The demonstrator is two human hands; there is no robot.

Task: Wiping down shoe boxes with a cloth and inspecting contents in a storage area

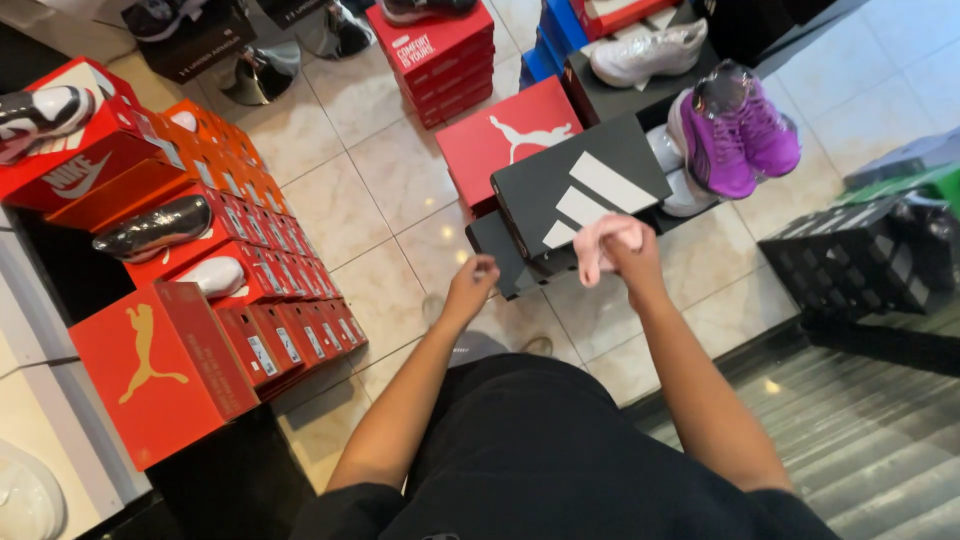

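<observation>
I look down on a tiled floor (380,190) crowded with shoe boxes. Along my left runs a long row of red and orange boxes (250,260), some with wrapped shoes lying on their lids, and a larger red box (160,370) stands nearest me. Straight ahead is a small stack: a red box (500,135) behind, and a black box with white stripes (575,185) sitting tilted on another dark box. To the right of it a pair of purple sneakers (735,135) in clear wrap rests on a dark stand, and a black crate (860,260) sits farther right.

My right hand (630,250) is closed around a pink cloth (605,240), bunched up and held just at the near edge of the black box with white stripes, touching or nearly touching it. My left hand (470,285) hovers beside that box over the floor, fingers curled narrow and empty as far as I can see.

I judge the cloth to be light, soft and limp, so it should bunch and fold easily; a full-palm grip on the wad keeps it from trailing. The box looks like stiff card, light, best taken by its sides.
</observation>
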